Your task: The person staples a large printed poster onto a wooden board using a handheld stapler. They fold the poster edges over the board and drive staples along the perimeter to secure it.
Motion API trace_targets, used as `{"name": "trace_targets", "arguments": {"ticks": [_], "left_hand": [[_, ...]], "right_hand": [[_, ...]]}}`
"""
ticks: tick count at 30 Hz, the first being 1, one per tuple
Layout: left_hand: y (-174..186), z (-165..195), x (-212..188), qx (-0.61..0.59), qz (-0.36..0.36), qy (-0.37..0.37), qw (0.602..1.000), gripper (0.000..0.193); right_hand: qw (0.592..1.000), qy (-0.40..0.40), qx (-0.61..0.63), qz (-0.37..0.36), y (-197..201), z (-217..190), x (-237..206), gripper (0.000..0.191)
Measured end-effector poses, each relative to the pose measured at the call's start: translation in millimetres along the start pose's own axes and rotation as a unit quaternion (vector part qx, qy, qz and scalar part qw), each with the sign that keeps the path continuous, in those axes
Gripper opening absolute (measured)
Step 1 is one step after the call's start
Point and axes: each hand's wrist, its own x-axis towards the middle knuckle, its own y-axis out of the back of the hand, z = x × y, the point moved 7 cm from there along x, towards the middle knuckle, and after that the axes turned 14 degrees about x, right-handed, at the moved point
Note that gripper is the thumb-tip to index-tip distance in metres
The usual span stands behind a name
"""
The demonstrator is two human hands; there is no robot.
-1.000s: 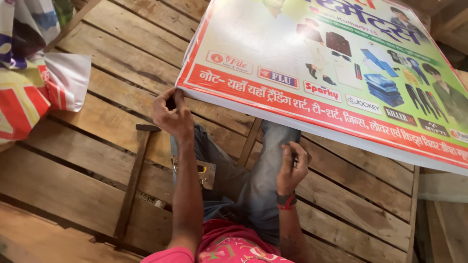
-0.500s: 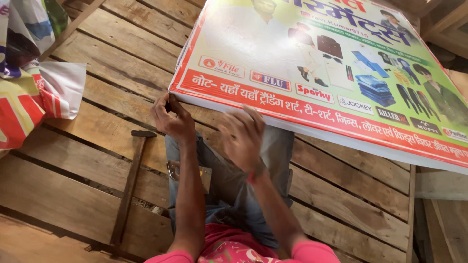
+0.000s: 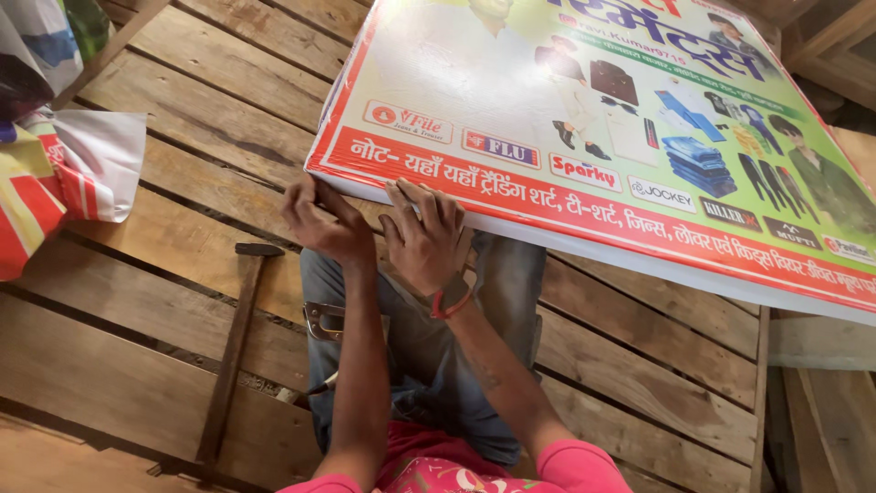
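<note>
While both hands work at the near edge of a big printed signboard (image 3: 584, 137), the left hand (image 3: 324, 222) is curled closed, pinching the board's lower corner, and the right hand (image 3: 424, 237) presses on the edge just beside it with fingers spread open. This board rests tilted over the person's knees, above a wooden plank floor (image 3: 155, 365). Nearby on the planks lies a hammer (image 3: 235, 347).
</note>
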Motion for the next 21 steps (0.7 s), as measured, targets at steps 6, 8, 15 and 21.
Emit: {"name": "trace_targets", "arguments": {"ticks": [6, 8, 15, 21], "left_hand": [[-1.4, 7.3, -15.6, 0.003, -0.071, -0.032, 0.997, 0.045], [-3.4, 5.3, -16.2, 0.018, -0.108, -0.055, 0.993, 0.049], [-5.4, -2.2, -15.5, -0.015, -0.152, -0.087, 0.984, 0.054], [-1.3, -14.3, -9.7, -0.067, -0.152, -0.071, 0.984, 0.049]], "right_hand": [[0.999, 0.001, 0.032, 0.022, 0.4, 2.3, -8.3, 0.043], [0.990, 0.006, 0.118, 0.083, 2.7, 5.1, -22.6, 0.029], [0.643, -0.446, 0.611, 0.119, -100.8, 76.6, -91.5, 0.026], [0.506, -0.368, 0.776, 0.075, -156.4, 80.7, -39.2, 0.044]]}}
